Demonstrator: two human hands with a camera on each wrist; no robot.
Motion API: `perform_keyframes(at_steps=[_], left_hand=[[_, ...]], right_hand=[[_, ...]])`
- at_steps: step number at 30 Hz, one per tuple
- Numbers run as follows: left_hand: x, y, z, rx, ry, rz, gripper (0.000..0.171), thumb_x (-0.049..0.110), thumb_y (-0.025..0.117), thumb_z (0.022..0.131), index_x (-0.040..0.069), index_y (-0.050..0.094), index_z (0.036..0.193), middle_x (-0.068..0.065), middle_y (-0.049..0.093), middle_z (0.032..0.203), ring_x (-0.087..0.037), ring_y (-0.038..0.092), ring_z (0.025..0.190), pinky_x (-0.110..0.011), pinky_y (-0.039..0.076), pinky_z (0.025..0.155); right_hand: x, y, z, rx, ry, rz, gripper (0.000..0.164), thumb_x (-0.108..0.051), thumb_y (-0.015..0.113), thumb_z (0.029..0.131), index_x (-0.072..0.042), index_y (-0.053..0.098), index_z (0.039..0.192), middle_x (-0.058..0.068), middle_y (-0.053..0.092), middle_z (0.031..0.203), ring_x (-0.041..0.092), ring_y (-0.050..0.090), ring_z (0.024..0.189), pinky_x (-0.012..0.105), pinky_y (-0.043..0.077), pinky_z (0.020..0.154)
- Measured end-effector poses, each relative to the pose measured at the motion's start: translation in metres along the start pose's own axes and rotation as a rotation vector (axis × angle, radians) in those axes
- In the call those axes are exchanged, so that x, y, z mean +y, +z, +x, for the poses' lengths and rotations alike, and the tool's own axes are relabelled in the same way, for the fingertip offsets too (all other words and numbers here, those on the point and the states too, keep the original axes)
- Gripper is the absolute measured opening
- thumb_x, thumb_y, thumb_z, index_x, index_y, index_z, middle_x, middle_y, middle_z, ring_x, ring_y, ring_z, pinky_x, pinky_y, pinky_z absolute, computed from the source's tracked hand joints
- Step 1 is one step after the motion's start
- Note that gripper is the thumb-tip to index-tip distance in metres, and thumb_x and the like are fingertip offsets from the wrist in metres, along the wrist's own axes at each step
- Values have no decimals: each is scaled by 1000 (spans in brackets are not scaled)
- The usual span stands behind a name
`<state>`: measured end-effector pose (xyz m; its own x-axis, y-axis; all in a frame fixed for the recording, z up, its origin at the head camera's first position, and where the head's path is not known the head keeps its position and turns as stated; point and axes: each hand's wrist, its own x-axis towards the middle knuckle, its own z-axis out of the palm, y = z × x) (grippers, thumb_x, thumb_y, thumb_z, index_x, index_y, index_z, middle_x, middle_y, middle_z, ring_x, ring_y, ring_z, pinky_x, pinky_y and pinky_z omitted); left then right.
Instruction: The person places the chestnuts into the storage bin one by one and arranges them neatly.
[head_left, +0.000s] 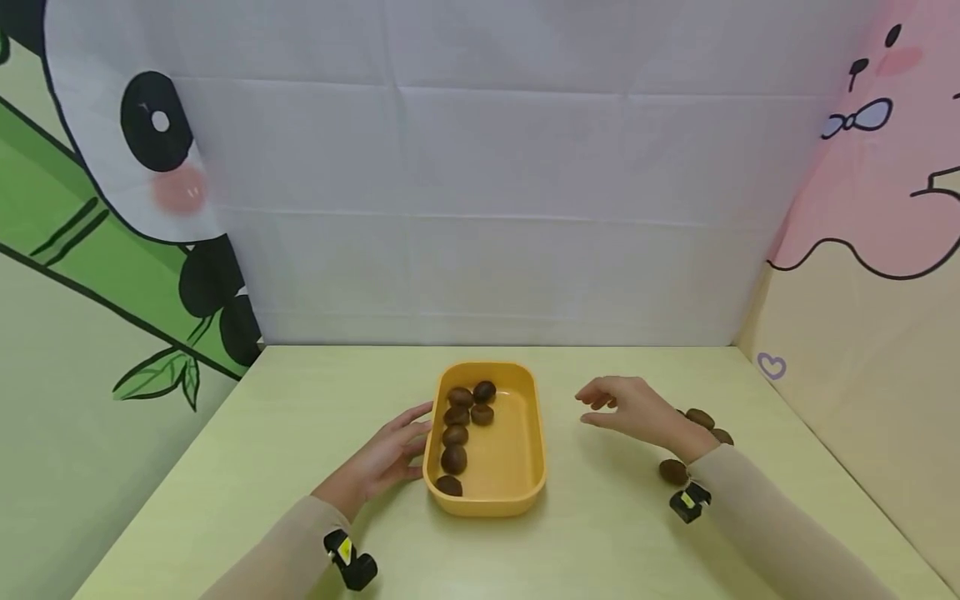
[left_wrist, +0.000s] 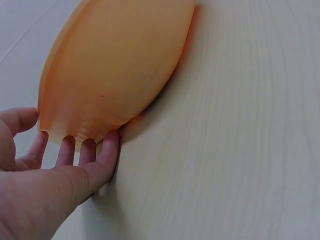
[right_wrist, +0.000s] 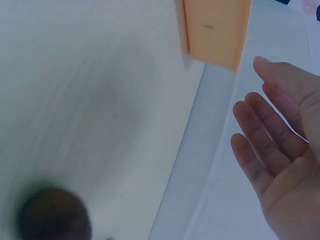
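A yellow rectangular tray (head_left: 504, 505) stands on the table, with several brown chestnuts (head_left: 454, 459) along its left side and far left corner. My left hand (head_left: 386, 458) is at the tray's left side, its fingertips touching the outer wall. In the left wrist view, those spread fingers (left_wrist: 111, 150) meet the wall and do not wrap round it. Right of the tray, my right hand (head_left: 630, 408) hovers over the table, fingers loosely bent and nothing between them. Several more chestnuts (head_left: 673, 472) lie near the right wrist, some partly hidden behind the arm.
The pale wooden table (head_left: 600, 550) ends at a white cloth backdrop (head_left: 495, 208). Cartoon-printed panels flank it, a panda with bamboo (head_left: 112, 250) on the left and a pink figure (head_left: 877, 200) on the right. In the right wrist view, one blurred chestnut (right_wrist: 56, 215) appears close up.
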<state>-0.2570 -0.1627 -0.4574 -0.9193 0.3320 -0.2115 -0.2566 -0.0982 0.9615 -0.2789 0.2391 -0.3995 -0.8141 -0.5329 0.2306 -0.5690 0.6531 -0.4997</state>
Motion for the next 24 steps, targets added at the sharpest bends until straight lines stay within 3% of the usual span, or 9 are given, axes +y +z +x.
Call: perform_keyframes(at_steps=[6,12,18,24], left_hand=[[-1,0,0,-21,-3,-6,58,27,51,105,16,28,157,-22,48,147,-30,54,125,-47,51,88],[0,1,-1,-30,-5,-9,57,26,51,106,16,27,157,-21,49,145,-30,54,125,-46,52,88],[0,0,-2,-28,-4,-19,57,26,51,106,16,27,158,-21,49,146,-30,54,124,-46,52,87],[1,-1,-3,-25,-2,-16,58,26,51,106,16,27,158,-22,47,147,-31,53,126,-47,51,88]], right_hand=[[19,-12,-47,-23,69,-67,27,-25,77,91,-11,70,113,-2,71,106,16,66,94,45,52,85],[37,-16,-87,-20,99,-80,27,-24,78,89,-9,72,110,-2,71,102,16,67,89,37,55,77],[51,-14,-105,-14,95,-78,28,-26,81,85,-10,72,107,-6,72,99,9,66,85,30,54,74],[55,-11,-112,-29,76,-144,33,-25,85,81,-12,73,109,-10,70,103,4,61,90,30,53,79]])
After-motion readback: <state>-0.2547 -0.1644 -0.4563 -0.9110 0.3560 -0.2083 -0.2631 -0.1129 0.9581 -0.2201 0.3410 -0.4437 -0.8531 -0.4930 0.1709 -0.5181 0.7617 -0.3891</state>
